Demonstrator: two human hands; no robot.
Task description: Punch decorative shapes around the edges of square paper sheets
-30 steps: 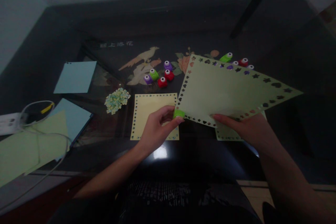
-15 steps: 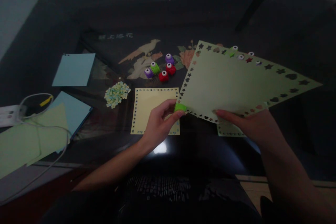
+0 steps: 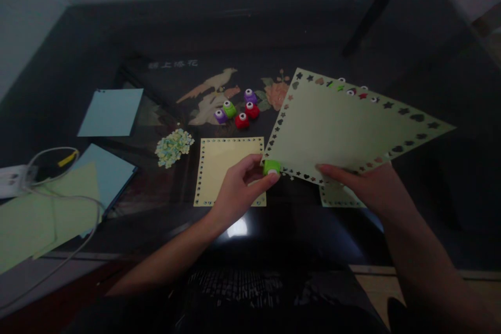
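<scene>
Grip of the left hand (image 3: pixel 242 185): thumb and fingers nearly closed, pinching a green punch (image 3: pixel 271 168) seated at the lower-left corner of a pale green sheet (image 3: pixel 332 130). Right hand (image 3: pixel 378 185) has the sheet's lower edge, thumb flat on the near face; its other fingers are hidden behind the paper. Sheet is raised and tilted at centre right of the frame, above the desk (image 3: pixel 289 31).

Handling, as judged: sheet is light and thin, stiff enough to span between both hands without visible sag, yet easily creased. Cut-outs of stars, hearts and leaf-like forms line its border, leaving that strip the weakest part; support is best given inside it, broadly, with slight pressure. Punch appears to be smooth, hard plastic, light and possibly slippery; hold it by the sides, thumb over the button.

Materials noted: cream sheet (image 3: pixel 227 167), matt, flat, border perforated, at lower centre; red punch (image 3: pixel 241 121), rounded, with a white top, at centre; paper clippings (image 3: pixel 174 147), a loose flaky heap, left of centre. Desk surface is dark and glossy, reflecting light at lower centre.
</scene>
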